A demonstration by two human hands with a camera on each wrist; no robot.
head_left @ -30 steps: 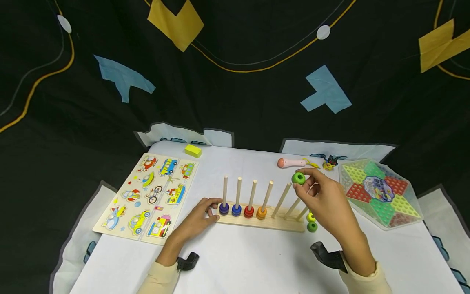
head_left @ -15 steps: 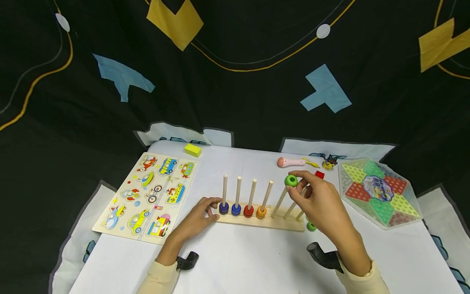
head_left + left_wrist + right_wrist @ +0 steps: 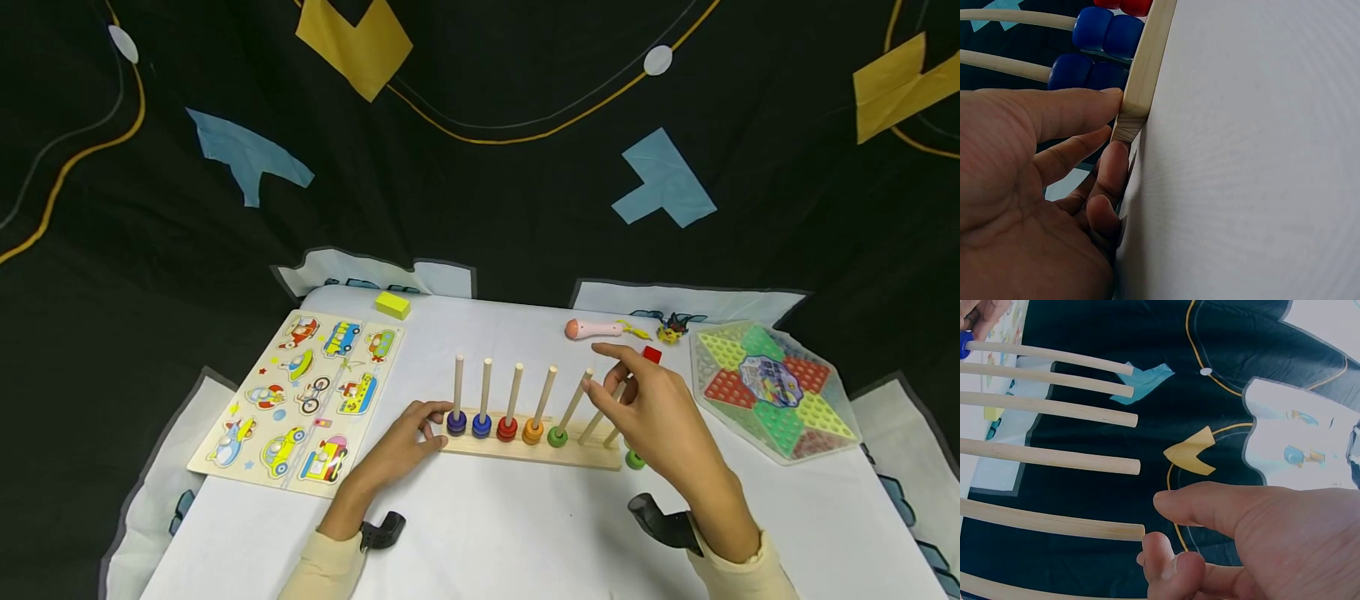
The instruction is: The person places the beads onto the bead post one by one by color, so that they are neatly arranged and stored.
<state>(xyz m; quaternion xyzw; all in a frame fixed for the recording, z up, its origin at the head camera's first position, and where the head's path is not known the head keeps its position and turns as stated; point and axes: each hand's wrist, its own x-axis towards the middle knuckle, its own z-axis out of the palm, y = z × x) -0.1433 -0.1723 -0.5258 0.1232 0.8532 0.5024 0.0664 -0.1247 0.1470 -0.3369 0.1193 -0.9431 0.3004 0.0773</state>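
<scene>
A wooden peg board with a row of upright pegs lies across the table. Dark blue beads, blue beads, red beads and orange beads sit at the feet of the left pegs. A green bead rests at the foot of the peg right of the orange ones. My left hand holds the board's left end, thumb and fingertips against the wood. With nothing between its parted thumb and fingers, my right hand hovers at that green bead's peg tip.
Partly behind my right hand is another green bead on the table. A red block, pink toy microphone and small figure lie beyond. A picture puzzle and yellow block are left, a hexagonal game box right.
My right hand has moved left to the peg and let go of the green bead, which has dropped down to the peg's foot. My left hand has stayed at the board's end.
</scene>
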